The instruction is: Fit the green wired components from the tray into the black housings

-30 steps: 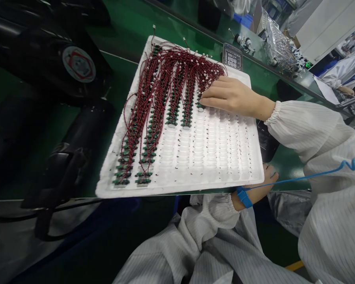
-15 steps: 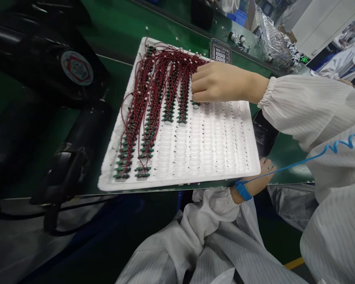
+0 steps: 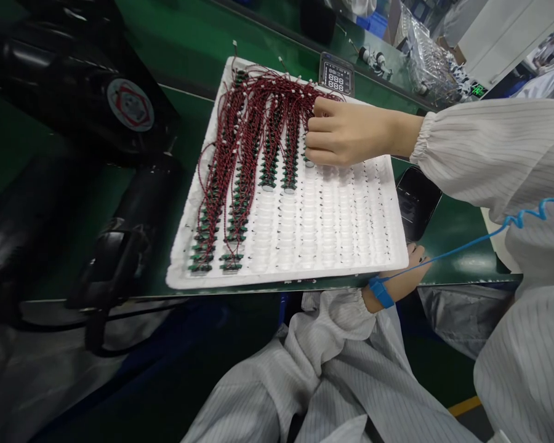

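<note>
A white foam tray (image 3: 332, 246) with rows of slots lies tilted on the green bench. Small green circuit boards (image 3: 207, 237) with twisted red-and-black wires (image 3: 247, 141) stand in its left rows, the wires bunched toward the far edge. My right hand (image 3: 332, 132) is over the tray's far middle, fingers curled down beside the wires. A board's edge shows just beneath it; whatever the fingertips hold is hidden. By the tray's near right corner is my left hand (image 3: 404, 277), wearing a blue wrist strap (image 3: 381, 292). Its fingers are partly hidden by the tray corner.
At left, a black jointed device (image 3: 120, 203) stands close to the tray. A digital display (image 3: 337, 75) sits behind the tray, and a black phone-like device (image 3: 415, 203) on its right. Bagged parts (image 3: 429, 61) lie farther back. A blue coiled cord (image 3: 480, 237) crosses from the strap.
The view has shifted slightly, so tray and bench appear a little to the right. My right hand remains curled at nearly the same place over the tray; my left hand stays at the corner.
</note>
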A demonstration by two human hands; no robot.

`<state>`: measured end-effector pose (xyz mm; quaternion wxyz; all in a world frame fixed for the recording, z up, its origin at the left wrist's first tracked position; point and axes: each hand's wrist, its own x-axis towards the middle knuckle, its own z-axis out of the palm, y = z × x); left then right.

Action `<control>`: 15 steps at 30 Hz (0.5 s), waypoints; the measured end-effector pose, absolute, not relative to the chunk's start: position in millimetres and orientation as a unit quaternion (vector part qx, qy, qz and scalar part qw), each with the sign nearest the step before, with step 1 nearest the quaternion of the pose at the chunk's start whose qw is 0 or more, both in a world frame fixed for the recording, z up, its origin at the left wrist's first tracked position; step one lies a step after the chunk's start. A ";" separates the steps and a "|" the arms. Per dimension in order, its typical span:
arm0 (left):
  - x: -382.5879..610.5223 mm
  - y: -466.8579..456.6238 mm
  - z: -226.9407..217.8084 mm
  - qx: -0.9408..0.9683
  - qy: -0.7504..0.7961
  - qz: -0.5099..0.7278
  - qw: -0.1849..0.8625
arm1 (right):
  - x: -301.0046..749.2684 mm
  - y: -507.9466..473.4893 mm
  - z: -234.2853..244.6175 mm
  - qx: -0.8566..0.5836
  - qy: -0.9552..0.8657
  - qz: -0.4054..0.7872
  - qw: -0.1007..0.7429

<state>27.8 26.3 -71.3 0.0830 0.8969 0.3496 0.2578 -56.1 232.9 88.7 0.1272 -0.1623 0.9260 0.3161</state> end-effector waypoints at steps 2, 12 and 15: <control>28.1 26.5 -71.6 0.897 0.349 0.259 0.085 | -56.3 231.6 89.4 -0.147 0.936 0.295 0.127; 28.5 28.0 -71.3 0.906 0.333 0.234 0.114 | -54.6 238.5 87.0 -0.126 0.958 0.227 0.122; 29.7 28.3 -72.4 0.906 0.334 0.234 0.110 | -56.1 240.8 85.3 -0.139 0.949 0.249 0.133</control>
